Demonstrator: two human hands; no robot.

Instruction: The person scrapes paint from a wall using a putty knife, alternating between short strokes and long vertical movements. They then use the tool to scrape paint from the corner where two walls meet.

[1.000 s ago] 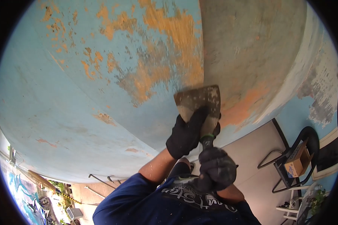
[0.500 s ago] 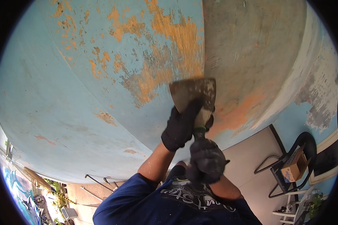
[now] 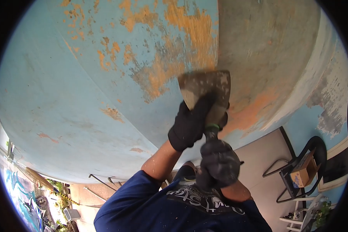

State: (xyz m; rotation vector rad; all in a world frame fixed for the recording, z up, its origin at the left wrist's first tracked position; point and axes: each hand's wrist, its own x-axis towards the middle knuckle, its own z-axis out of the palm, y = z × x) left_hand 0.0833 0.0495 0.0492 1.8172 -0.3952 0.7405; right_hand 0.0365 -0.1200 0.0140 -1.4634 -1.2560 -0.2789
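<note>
A wide scraper (image 3: 216,79) with a paint-specked blade and a dark handle is raised in front of the peeling blue wall (image 3: 104,89), its blade edge at the patchy paint. In a black glove, my left hand (image 3: 191,125) grips the lower blade and neck, thumb laid along the blade's face. My right hand (image 3: 219,164), gloved in black too, is closed around the handle below. Orange and grey patches show on the blue surface beyond the blade, and a brown-grey bare area lies to the right.
At lower right stands a black chair (image 3: 317,152) with a cardboard box (image 3: 304,174) on it. White shelving (image 3: 295,222) and a plant (image 3: 324,214) are below. Poles (image 3: 94,193), greenery and a grey box (image 3: 71,214) sit at lower left.
The scraper has moved slightly up and right in view, with both hands on it. The wall's patches have shifted a little up and right in view too.
</note>
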